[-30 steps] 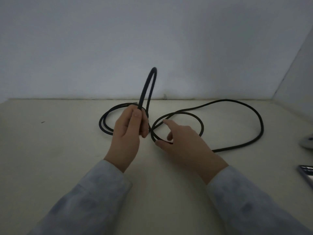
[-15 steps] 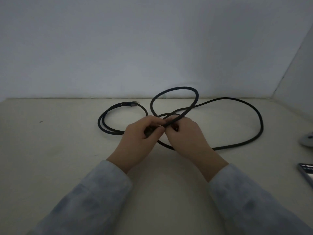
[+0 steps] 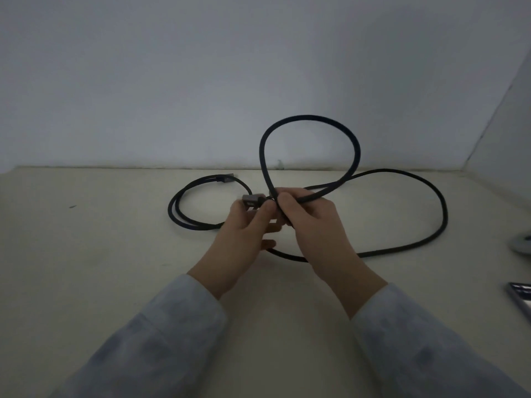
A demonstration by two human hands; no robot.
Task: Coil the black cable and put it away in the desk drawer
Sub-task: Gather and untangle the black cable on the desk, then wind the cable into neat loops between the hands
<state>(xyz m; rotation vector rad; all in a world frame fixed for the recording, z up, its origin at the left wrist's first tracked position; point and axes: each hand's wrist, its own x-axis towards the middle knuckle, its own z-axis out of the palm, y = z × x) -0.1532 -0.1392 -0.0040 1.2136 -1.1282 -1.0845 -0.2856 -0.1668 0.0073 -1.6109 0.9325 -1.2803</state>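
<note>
One black cable [image 3: 442,214], two hands on it: left hand [image 3: 244,239] pinches one plug [image 3: 252,200], right hand [image 3: 314,228] curls round the crossing of one raised loop; the rest sprawls across the desk [image 3: 86,254].

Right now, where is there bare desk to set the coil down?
The beige desk is bare left of the black braided cable and at the front between the pale sleeves. Crowded: the centre, where left hand and right hand grip the cable, and the right edge, by a grey round object and dark flat device.
</note>
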